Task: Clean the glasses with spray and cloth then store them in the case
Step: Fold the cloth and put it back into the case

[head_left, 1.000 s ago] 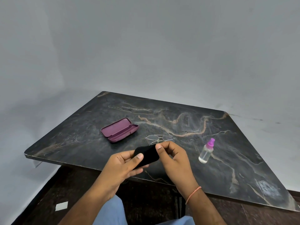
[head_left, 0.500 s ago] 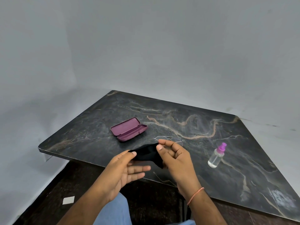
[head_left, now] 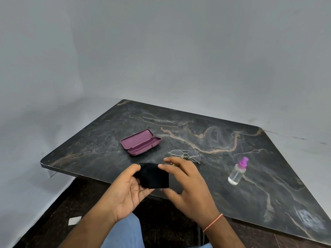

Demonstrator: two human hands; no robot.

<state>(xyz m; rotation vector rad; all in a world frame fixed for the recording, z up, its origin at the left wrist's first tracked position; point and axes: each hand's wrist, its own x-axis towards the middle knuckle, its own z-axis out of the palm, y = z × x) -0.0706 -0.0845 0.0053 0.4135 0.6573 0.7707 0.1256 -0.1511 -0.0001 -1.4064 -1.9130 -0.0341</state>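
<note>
A black cloth (head_left: 154, 175) hangs between my hands above the table's near edge. My left hand (head_left: 128, 190) pinches its left edge. My right hand (head_left: 186, 183) grips its right side between thumb and fingers. Thin metal-framed glasses (head_left: 185, 155) lie on the dark marble table (head_left: 232, 133), just beyond my right hand. An open purple case (head_left: 140, 142) rests farther left with nothing inside. A small clear spray bottle (head_left: 237, 171) with a purple nozzle stands upright to the right.
Grey walls close off the table's far and left sides. Below the near edge are a dark floor, a white scrap (head_left: 74, 220) and my blue trousers (head_left: 125, 233).
The cloth has gone from a bunched lump to a spread, flatter piece held between both hands. The camera has shifted, so the table objects sit more to the right in view.
</note>
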